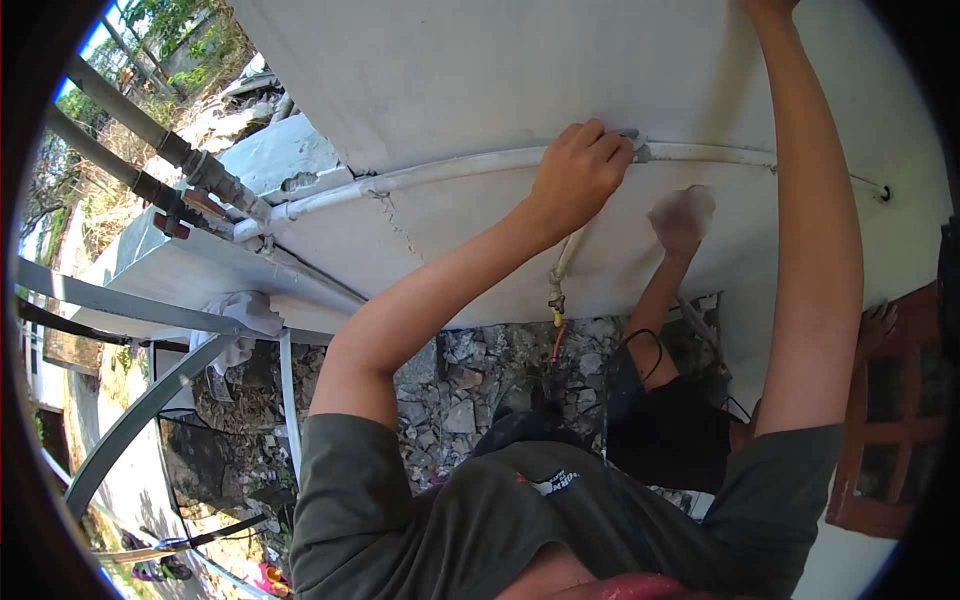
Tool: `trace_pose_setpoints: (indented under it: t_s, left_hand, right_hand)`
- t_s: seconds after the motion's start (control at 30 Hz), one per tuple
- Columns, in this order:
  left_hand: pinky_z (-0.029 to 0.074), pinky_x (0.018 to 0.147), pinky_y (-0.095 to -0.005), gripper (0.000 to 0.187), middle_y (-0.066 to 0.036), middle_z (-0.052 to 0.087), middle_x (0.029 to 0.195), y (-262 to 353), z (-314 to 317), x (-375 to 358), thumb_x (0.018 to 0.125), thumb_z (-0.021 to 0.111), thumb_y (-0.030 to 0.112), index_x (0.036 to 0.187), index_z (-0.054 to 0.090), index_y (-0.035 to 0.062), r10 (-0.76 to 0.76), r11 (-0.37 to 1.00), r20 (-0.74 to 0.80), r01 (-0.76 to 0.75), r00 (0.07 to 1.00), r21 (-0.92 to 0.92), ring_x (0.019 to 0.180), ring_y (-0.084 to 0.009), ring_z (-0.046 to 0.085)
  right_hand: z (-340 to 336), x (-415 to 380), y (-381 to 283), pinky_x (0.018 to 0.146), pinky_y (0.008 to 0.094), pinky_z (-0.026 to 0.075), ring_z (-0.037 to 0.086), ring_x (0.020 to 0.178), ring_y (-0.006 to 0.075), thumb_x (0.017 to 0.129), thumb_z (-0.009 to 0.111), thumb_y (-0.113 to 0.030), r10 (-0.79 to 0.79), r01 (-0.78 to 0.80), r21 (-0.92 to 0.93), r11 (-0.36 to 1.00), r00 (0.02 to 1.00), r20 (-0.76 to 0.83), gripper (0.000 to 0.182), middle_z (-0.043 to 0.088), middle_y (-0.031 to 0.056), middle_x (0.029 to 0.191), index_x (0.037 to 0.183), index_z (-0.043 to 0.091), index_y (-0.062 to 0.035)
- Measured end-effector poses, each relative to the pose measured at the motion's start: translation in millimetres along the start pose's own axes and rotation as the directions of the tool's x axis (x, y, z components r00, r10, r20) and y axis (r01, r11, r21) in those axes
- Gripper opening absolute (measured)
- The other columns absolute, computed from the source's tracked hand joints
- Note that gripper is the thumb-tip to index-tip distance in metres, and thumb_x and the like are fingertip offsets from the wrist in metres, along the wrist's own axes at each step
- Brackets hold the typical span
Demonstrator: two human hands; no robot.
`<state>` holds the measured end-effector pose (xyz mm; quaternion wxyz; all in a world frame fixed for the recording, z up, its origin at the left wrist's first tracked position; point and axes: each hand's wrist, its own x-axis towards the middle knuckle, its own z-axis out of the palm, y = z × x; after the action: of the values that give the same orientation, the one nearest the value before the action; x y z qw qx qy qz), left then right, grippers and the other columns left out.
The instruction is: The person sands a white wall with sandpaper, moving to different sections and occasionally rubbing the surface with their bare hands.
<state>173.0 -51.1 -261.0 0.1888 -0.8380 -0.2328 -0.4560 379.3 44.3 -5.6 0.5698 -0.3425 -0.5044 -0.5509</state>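
Note:
A long white pipe (450, 170) runs along the pale wall. At its middle, my left hand (590, 170) is closed with the fingertips pinched at the pipe. A small grey piece (641, 150) shows just beyond those fingers, against the pipe. Whatever lies inside the pinch is hidden. My right arm stretches up along the wall, and only the base of my right hand (771, 6) enters at the top edge. Its fingers are out of frame. Below the white pipe, a branch with a yellow-tipped valve (557, 303) hangs down.
A co-worker in a black shirt (670, 435) is below, one arm (660, 300) raised toward the wall, its end blurred. Another hand (880, 322) rests near a brown door (890, 430). Grey metal bars (150, 410) stand at left. Rubble (460, 415) covers the ground.

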Motion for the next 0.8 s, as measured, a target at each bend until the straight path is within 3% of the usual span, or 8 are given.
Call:
trace_pose_setpoints:
  t_s: [0.17,0.37,0.8]
  left_hand:
    - [0.052,0.073,-0.0347,0.023,-0.004,0.062,0.086,9,8,9,0.076,0.068,0.006,0.099,0.072,0.0040,-0.046,0.998,0.057,0.045,0.997,0.033,0.086,-0.0225,0.057]
    - [0.054,0.067,-0.0323,0.024,-0.002,0.064,0.088,-29,-28,-12,0.080,0.069,0.010,0.103,0.074,0.0065,0.040,0.998,0.050,-0.038,0.998,-0.040,0.084,-0.0193,0.059]
    - [0.055,0.073,-0.0332,0.016,-0.001,0.061,0.087,2,23,14,0.078,0.069,0.009,0.094,0.070,0.0084,0.034,0.998,-0.060,-0.038,0.998,-0.058,0.087,-0.0205,0.060]
  right_hand:
    - [-1,-1,1,0.125,0.0503,0.020,0.033,0.153,0.0305,0.113,0.029,-0.032,-0.008,0.008,0.027,1.000,1.000,-0.014,0.048,0.044,0.0062,0.162,0.156,0.046,-0.0217]
    - [-1,2,-1,0.126,0.0503,0.020,0.034,0.153,0.0310,0.113,0.029,-0.032,-0.002,0.002,0.015,1.000,1.000,-0.011,0.048,0.045,0.0064,0.161,0.156,0.047,-0.0209]
    - [-3,0,-1,0.126,0.0498,0.018,0.031,0.154,0.0311,0.113,0.028,-0.031,0.002,-0.002,-0.003,1.000,1.000,0.009,0.048,0.042,0.0060,0.163,0.156,0.046,-0.0194]
